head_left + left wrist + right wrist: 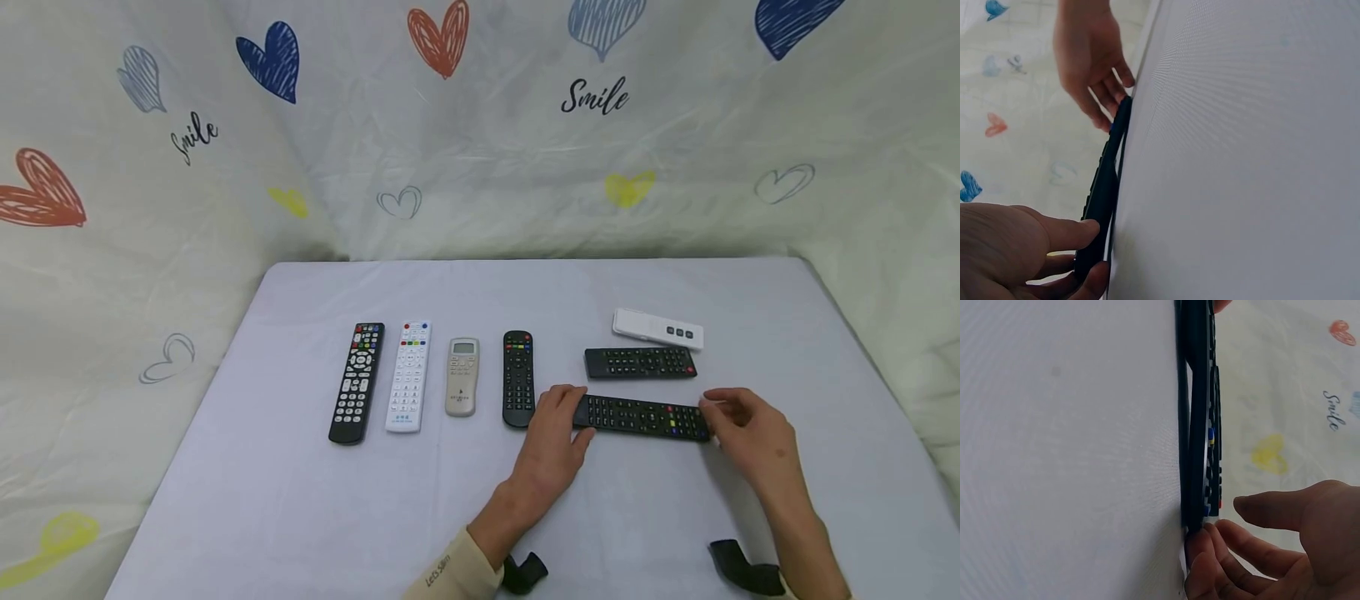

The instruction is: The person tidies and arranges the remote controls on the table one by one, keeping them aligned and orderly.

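A long black remote control lies crosswise on the white table, its coloured buttons toward the right. My left hand grips its left end, thumb on the near edge and fingers behind, as the left wrist view also shows. At the other end is my right hand; in the right wrist view its fingertips touch the end of the remote while the thumb stands off from it. Just beyond lies a shorter black remote, and behind that a white remote, set at a slight slant.
Left of my hands, several remotes stand lengthwise in a row: a black one close by my left fingers, a small beige one, a white one and a black one with white buttons. A heart-printed curtain hangs behind the table.
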{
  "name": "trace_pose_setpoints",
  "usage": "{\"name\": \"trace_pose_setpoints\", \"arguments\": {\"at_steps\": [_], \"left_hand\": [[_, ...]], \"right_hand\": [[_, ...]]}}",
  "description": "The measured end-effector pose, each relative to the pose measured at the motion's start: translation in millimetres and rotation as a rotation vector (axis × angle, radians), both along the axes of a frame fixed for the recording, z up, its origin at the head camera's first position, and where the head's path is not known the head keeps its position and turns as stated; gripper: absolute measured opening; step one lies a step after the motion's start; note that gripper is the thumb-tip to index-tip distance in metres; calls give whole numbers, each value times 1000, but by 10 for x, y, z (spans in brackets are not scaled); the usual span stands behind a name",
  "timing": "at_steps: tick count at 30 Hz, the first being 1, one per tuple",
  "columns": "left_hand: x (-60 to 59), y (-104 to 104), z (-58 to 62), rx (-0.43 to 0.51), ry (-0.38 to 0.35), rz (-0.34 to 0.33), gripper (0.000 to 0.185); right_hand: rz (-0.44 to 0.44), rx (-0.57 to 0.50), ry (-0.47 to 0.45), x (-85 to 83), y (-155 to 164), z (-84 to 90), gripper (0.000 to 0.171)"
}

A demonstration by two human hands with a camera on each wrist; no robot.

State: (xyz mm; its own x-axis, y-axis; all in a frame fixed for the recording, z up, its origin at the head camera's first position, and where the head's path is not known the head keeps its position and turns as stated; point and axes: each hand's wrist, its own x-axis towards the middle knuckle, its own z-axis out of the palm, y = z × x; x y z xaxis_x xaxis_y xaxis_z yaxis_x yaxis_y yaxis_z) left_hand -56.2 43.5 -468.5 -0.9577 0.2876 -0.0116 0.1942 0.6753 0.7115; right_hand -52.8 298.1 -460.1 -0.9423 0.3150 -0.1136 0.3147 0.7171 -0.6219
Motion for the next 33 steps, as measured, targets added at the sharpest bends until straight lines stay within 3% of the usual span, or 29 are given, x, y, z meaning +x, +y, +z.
{"name": "trace_pose_setpoints", "arguments": {"at_steps": [14, 21, 33], "left_hand": [[-8, -6, 33, 26, -4, 17, 52], [4, -3, 33, 53, 0, 17, 53], [12, 15, -15, 168, -29, 20, 53]], "right_hand": [[89, 31, -59, -36, 41, 64, 46], [89, 12, -91, -21, 37, 81, 50], [82, -61, -25, -2, -2, 127, 58]]}}
